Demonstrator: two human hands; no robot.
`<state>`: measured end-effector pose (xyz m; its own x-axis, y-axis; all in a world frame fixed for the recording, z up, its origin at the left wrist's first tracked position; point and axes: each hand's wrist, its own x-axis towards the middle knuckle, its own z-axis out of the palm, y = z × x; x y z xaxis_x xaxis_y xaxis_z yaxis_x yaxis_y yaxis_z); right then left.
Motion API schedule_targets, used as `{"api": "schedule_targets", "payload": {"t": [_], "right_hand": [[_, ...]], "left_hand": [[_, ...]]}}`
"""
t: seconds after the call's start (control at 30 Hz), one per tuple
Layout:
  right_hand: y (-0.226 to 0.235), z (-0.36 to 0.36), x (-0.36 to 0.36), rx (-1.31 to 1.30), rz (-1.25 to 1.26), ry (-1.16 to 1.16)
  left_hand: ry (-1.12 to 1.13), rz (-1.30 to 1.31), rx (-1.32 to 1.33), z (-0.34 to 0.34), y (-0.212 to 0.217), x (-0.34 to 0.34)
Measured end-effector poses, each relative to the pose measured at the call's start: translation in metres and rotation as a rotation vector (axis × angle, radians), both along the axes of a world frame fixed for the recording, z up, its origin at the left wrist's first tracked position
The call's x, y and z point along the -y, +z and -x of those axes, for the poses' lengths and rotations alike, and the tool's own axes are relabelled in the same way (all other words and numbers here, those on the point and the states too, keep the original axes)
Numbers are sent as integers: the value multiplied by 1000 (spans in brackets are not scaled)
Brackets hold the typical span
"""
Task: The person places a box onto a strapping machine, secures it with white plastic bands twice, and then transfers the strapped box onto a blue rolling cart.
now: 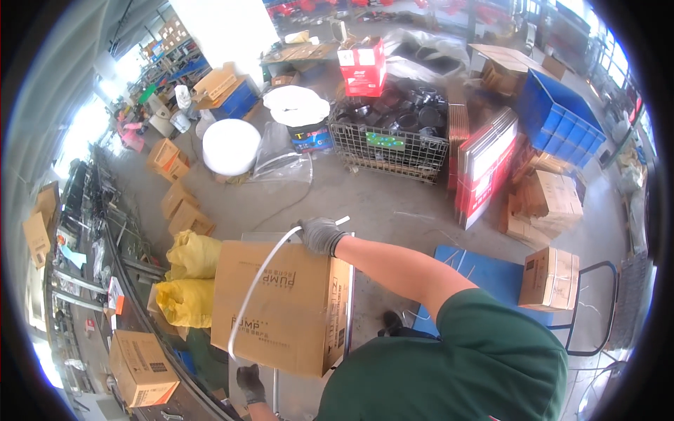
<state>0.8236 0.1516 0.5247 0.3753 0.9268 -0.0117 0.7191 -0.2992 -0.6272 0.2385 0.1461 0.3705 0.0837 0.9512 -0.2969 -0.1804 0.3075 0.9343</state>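
A brown cardboard box (281, 316) stands in front of me on a metal stand. A white plastic strap (256, 284) arcs across its face from the far top edge down to the near left corner. My right hand (319, 235), in a grey glove, grips the strap at the box's far top edge, and a short end sticks out past the fingers. My left hand (250, 382), in a dark glove, is low at the near side of the box, just under the strap's lower end. Whether it holds the strap is unclear.
Two yellow sacks (188, 281) lie against the box's left side. A conveyor line with another cardboard box (144, 368) runs along the left. A blue pallet (491, 274) carrying a strapped box (550, 278) is on the right; a wire cage (390, 140) and stacked cartons stand farther off.
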Motion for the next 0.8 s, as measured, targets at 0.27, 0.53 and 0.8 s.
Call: {"api": "schedule_targets", "payload": {"t": [0.27, 0.53, 0.8], "right_hand": [[3, 4, 5, 107, -135, 51], [-23, 0, -4, -95, -269, 53], [-60, -143, -106, -571, -99, -159]], "left_hand": [[323, -131, 210, -15, 51, -1], [155, -438, 395, -88, 234, -15], [231, -569, -440, -177, 261, -55]]}}
